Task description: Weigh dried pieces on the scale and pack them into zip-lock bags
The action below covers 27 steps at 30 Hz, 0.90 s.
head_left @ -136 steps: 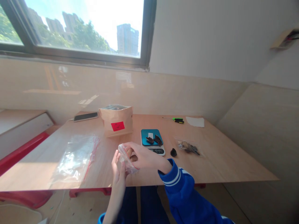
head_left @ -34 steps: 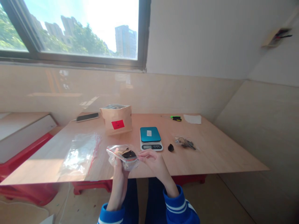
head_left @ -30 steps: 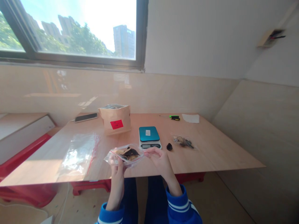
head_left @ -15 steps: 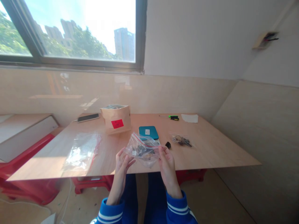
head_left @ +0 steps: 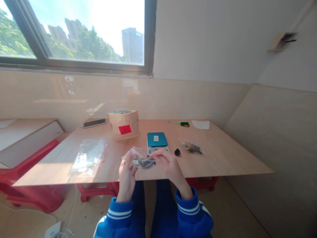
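Note:
A small clear zip bag (head_left: pixel 142 162) with a red seal strip, a white label and dark pieces inside is held above the front edge of the table. My left hand (head_left: pixel 126 175) grips its left end, fingers closed round the plastic. At the bag's right end, my right hand (head_left: pixel 169 165) has its fingertips bent together on the edge. Just behind the hands lies a small scale (head_left: pixel 158 140) with a teal platform and white label. A small black object (head_left: pixel 177 152) sits right of the scale, near another clear bag (head_left: pixel 192 147) of mixed small parts.
An open brown pouch (head_left: pixel 123 129) with a red label stands at the back. Flat clear bags (head_left: pixel 88 158) lie at the left, a phone (head_left: pixel 94 123) behind them. Screwdrivers (head_left: pixel 182 124) and a white paper piece (head_left: pixel 200 124) lie at the back right of the wooden table (head_left: pixel 223 158).
The bag has folded down and its right part is gathered. My right hand has moved left over its edge, uncovering more of the scale. The view has shifted slightly.

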### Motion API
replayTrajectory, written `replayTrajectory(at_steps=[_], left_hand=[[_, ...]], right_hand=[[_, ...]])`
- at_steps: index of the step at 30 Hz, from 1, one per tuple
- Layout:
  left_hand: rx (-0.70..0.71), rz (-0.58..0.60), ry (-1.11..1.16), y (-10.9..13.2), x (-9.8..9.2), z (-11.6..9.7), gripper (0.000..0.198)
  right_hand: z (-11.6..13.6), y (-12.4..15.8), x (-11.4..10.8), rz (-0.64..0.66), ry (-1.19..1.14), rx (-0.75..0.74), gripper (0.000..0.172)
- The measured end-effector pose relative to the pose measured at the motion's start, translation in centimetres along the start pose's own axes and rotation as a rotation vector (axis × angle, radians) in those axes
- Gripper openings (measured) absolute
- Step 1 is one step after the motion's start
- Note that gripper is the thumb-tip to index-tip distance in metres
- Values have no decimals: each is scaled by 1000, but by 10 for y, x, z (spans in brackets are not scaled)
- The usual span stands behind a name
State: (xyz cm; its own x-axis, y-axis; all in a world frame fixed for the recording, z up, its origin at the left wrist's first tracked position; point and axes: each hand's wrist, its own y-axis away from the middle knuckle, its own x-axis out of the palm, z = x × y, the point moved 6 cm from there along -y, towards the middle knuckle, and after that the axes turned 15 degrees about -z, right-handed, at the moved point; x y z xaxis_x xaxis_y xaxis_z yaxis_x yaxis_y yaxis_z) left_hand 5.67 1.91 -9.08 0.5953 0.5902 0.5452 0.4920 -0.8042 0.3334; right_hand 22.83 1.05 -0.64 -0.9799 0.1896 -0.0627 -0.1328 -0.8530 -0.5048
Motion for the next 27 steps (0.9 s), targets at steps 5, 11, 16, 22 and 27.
replayTrajectory(at_steps=[5, 11, 16, 22, 27], left_hand=[[397, 224, -252, -26, 102, -40, 39], [538, 693, -655, -55, 202, -32, 43], [693, 828, -816, -62, 207, -34, 40], [766, 974, -1123, -64, 217, -20, 57], [907, 869, -1114, -63, 223, -22, 51]], right_hand=[[-59, -51, 16, -165, -297, 241, 21], [-146, -99, 29, -353, -677, 559, 34], [-173, -112, 36, -332, -698, 625, 39], [-192, -115, 24, -321, -594, 700, 40], [-202, -112, 10, -310, -590, 759, 37]])
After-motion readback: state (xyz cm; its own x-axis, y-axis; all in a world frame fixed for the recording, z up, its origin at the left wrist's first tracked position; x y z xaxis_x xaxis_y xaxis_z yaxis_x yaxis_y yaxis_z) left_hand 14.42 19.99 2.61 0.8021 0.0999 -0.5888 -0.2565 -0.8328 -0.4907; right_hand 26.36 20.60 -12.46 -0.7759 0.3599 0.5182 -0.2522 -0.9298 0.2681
